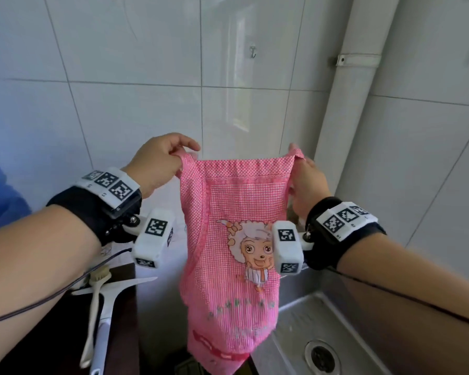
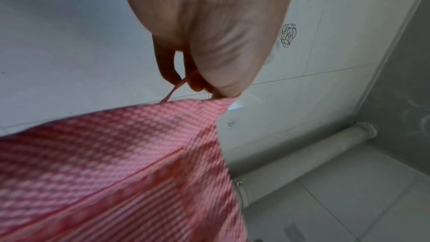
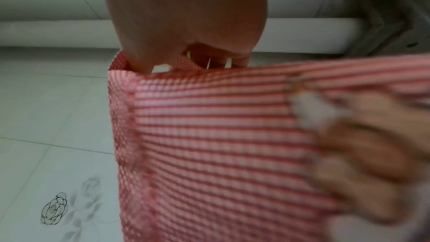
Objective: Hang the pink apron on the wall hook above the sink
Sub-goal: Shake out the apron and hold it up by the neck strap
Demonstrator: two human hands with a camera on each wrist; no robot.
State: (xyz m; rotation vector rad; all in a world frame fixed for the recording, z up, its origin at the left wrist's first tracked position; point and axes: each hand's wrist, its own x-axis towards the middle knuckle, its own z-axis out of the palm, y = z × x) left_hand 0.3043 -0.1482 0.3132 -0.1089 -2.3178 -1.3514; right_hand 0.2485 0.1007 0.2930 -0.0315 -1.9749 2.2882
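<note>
pink apron (image 1: 228, 239) hangs spread between left hand (image 1: 157, 161) and right hand (image 1: 306, 180), each pinching 1 top corner, below the wall hook (image 1: 253, 51) and over the sink (image 1: 336, 334). cloth looks light, limp, non-fragile; best carried by its thin strap (image 2: 173, 91) to catch the hook.

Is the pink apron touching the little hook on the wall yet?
Apart. The head view shows bare white tile between the pink apron and the hook, which sits well above the apron's top edge, held by the left hand and right hand.

The apron (image 1: 233, 239) hangs between both hands, below the wall hook (image 1: 253, 51), left of the sink (image 1: 295, 315).
</note>
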